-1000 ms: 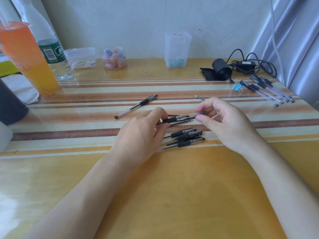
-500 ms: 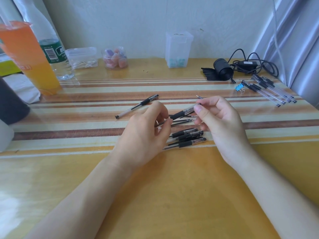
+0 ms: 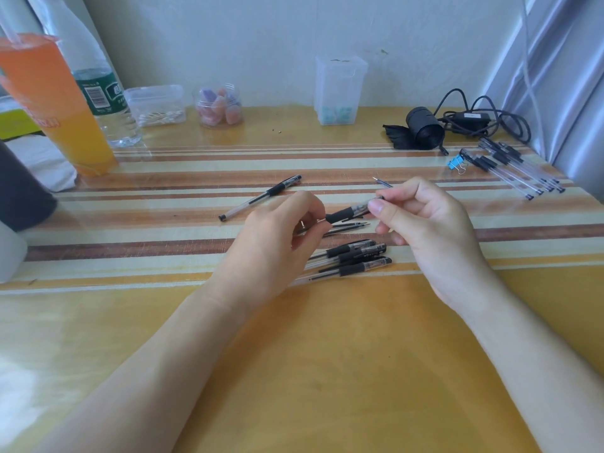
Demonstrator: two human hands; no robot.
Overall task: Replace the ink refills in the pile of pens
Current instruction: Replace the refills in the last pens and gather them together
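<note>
A clear pen with a black grip [image 3: 351,212] is held above the table between both hands. My left hand [image 3: 274,246] pinches its lower end and my right hand [image 3: 425,223] pinches its capped upper end. Below them lies a small pile of similar pens [image 3: 354,258], partly hidden by my left hand. Thin loose refills [image 3: 351,226] lie just behind the pile, and a refill tip [image 3: 381,182] pokes out past my right hand. One more pen [image 3: 261,197] lies alone to the left. A second group of pens [image 3: 513,171] lies at the far right.
A tall orange drink cup [image 3: 55,106] and a water bottle [image 3: 104,96] stand at the back left. Small clear containers [image 3: 340,89] line the wall. A black camera with a cable [image 3: 425,129] and a blue binder clip [image 3: 455,163] sit at the back right.
Both hands lifted the pen off the pile, and it now tilts up to the right. My right hand moved up and slightly back.
</note>
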